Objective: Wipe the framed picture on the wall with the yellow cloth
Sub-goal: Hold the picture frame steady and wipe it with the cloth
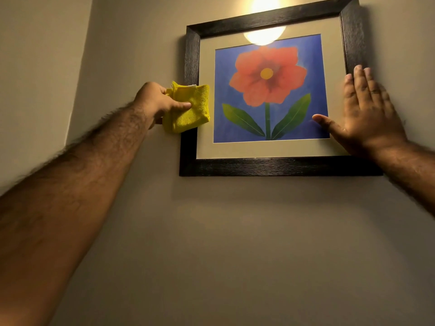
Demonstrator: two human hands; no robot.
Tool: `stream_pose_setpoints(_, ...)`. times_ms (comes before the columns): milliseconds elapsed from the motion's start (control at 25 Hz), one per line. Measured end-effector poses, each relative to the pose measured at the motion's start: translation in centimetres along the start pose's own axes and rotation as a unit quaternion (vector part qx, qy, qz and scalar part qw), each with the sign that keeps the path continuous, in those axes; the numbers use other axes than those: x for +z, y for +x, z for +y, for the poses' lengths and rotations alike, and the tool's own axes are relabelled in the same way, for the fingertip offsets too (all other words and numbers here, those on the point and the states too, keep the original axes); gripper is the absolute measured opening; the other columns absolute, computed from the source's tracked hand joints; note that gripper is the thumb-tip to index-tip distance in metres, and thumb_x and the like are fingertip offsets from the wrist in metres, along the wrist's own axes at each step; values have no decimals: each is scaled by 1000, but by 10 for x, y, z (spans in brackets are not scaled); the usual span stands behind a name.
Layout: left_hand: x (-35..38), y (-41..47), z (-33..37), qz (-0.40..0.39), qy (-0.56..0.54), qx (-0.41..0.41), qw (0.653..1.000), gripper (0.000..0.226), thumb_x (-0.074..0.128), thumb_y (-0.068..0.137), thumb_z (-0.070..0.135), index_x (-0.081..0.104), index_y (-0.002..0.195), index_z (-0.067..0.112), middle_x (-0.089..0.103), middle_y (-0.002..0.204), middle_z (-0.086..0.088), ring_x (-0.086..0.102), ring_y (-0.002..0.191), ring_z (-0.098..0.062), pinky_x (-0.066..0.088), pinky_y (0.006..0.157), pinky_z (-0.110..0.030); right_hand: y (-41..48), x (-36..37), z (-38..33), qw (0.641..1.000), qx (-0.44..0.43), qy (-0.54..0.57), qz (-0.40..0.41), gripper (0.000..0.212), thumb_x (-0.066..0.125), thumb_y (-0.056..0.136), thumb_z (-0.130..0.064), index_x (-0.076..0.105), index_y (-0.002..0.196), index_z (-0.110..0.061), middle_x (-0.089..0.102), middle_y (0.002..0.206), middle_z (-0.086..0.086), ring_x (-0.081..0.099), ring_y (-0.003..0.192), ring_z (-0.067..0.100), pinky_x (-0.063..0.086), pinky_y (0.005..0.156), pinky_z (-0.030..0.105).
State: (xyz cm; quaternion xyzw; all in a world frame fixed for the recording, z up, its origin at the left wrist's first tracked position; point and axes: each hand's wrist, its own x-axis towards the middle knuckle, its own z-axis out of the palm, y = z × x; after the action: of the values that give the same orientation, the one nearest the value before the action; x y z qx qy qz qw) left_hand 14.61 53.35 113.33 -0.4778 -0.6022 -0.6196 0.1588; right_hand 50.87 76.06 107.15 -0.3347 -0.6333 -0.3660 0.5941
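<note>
A picture of a red flower on blue, in a dark wooden frame (280, 166), hangs on the beige wall, slightly tilted. My left hand (156, 102) grips a folded yellow cloth (190, 109), which lies over the frame's left side at mid height. My right hand (363, 109) rests flat and open against the frame's right side, with fingers pointing up and the thumb on the glass at the picture's lower right corner.
A bright lamp glare (264, 35) reflects in the glass at the top of the picture. An inner wall corner (80, 74) runs down at the left. Bare wall stretches below the frame.
</note>
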Motion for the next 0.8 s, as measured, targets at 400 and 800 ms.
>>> stream_pose_setpoints(400, 3, -28, 1, 70, 4, 38, 997, 59, 86, 74, 40, 63, 122, 13, 66, 127, -8, 59, 110, -22, 58, 95, -46, -1, -31, -53, 999, -1, 40, -16, 110, 20, 89, -83, 9, 161, -1, 5, 172, 21, 4, 160, 33, 5, 130, 47)
stream_pose_setpoints(800, -61, -88, -47, 0, -150, -15, 989, 72, 87, 74, 35, 57, 137, 16, 67, 128, -3, 65, 110, -24, 63, 76, -41, -18, -56, -294, 683, 149, 653, -292, 63, 74, 85, -51, 64, 128, -6, 73, 123, 13, 72, 112, 28, 62, 93, 42)
